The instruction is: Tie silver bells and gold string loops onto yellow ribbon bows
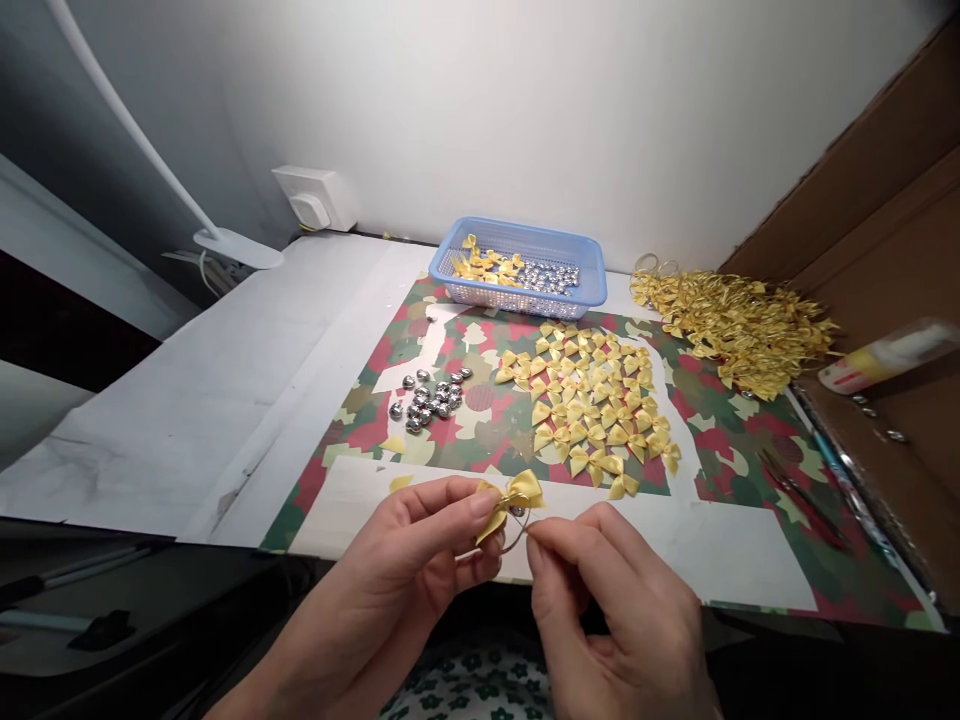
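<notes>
Between the thumb and fingers of my left hand (424, 545) is a yellow ribbon bow (525, 488), held above the front edge of the table. A thin gold elastic cord (516, 543) loops down from the bow. My right hand (619, 600) pinches the end of that cord between thumb and forefinger. A small silver bell (517, 511) shows at the middle of the bow, partly hidden by cord and ribbon. Beyond my hands lie many loose yellow bows (592, 400) spread on the camouflage mat (495, 440), and a cluster of silver bells (431, 402) to their left.
A blue basket (517, 300) with bows and bells stands by the wall. At the right are a heap of corded bows (742, 325), tweezers (802, 495), a bottle (889, 357) and a cardboard wall (892, 190). A white lamp (240, 248) is clamped at left.
</notes>
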`<state>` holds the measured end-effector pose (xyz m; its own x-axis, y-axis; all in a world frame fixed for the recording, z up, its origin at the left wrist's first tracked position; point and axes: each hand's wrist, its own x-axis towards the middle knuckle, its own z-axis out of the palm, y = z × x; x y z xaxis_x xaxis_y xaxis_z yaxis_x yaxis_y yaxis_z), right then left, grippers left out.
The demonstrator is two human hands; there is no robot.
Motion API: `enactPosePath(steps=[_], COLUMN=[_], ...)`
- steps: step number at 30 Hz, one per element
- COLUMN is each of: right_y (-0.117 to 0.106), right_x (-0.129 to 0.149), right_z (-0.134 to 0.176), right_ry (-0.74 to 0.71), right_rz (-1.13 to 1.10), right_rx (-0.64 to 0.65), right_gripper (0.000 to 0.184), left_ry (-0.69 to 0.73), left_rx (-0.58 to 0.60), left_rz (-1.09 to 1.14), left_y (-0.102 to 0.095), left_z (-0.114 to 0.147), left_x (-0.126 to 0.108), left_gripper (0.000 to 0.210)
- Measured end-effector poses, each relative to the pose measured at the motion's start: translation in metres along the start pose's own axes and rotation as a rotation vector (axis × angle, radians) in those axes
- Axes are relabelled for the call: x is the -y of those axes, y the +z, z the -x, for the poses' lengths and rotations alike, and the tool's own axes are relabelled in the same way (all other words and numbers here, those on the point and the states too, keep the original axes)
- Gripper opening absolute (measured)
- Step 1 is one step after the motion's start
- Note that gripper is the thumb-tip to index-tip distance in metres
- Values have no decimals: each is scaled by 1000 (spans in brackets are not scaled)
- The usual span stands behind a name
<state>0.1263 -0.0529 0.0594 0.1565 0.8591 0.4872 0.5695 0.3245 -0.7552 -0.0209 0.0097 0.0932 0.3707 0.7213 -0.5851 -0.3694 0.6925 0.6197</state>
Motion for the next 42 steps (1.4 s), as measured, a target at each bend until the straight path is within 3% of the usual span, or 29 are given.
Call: enactPosePath(steps=[4,14,20,25,28,42], right_y=[2,10,11,11,11,16], right_x=[-1,-7,-6,-1,0,1], right_z=[1,2,1,2,1,3], right_ry=[46,20,36,70,69,122], right_rz=[-71,-186,-200,-169,-164,-246], right_rx=[1,-52,-69,-69,-74,-92], right_gripper=[18,22,23,21,22,22], left_ry=[-34,-87,-75,52,112,124], left_rx=[1,167,95,23,16,44], left_rz=[32,62,-2,-102,-130,-180], left_y=[2,-6,-1,3,2,4], left_z=[1,-3,2,4,4,6], left_x=[-2,-2,-2,0,1,9], left_gripper=[20,14,20,21,20,20])
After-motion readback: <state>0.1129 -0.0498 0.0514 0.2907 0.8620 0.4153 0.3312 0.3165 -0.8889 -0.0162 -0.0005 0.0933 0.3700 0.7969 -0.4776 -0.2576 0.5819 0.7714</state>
